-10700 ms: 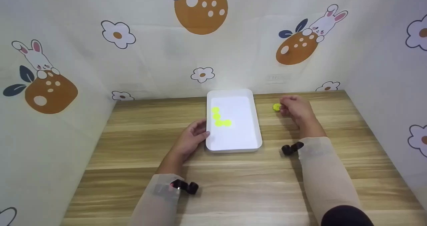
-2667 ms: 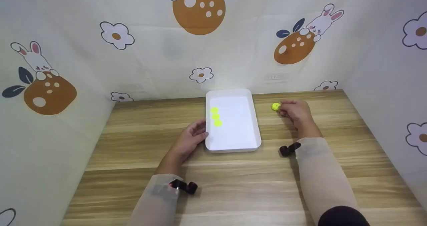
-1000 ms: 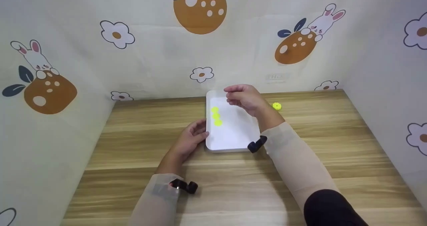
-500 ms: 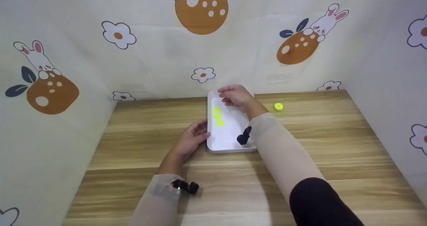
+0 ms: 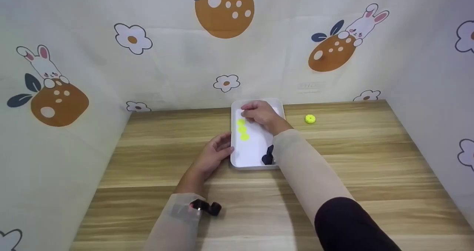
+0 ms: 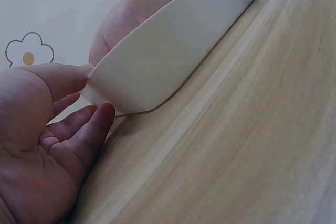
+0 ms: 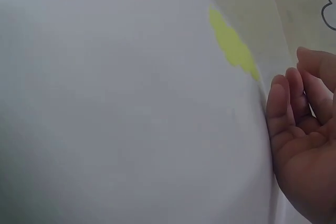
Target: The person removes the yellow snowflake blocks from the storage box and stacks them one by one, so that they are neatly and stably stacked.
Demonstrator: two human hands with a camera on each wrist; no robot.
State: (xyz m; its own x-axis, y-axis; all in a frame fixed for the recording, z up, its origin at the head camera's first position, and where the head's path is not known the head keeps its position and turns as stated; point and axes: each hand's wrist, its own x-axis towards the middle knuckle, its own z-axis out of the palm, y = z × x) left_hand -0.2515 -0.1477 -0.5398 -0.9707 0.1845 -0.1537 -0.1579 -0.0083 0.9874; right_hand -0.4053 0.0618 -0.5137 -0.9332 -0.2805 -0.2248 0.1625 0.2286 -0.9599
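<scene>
A white tray (image 5: 255, 151) lies on the wooden table, with three yellow flower-shaped discs (image 5: 242, 129) in a slightly slanted row along its left side. My left hand (image 5: 214, 153) holds the tray's left wall: in the left wrist view the thumb (image 6: 65, 80) reaches the rim and curled fingers (image 6: 100, 121) touch the wall's lower edge. Over the far left part of the tray is my right hand (image 5: 261, 113), its fingertips just beyond the farthest disc. In the right wrist view its fingers (image 7: 278, 98) are loosely bent, with nothing visible between them and the thumb.
A thick yellow flower-shaped piece (image 5: 310, 119), like a small stack of discs, sits on the table (image 5: 344, 147) right of the tray. A patterned cloth (image 5: 177, 66) hangs close behind the tray and along both sides.
My right hand has left the yellow stack, moved left over the tray and lowered toward the farthest disc. A disc beside the row's near end has gone from the tray. My left hand stays put.
</scene>
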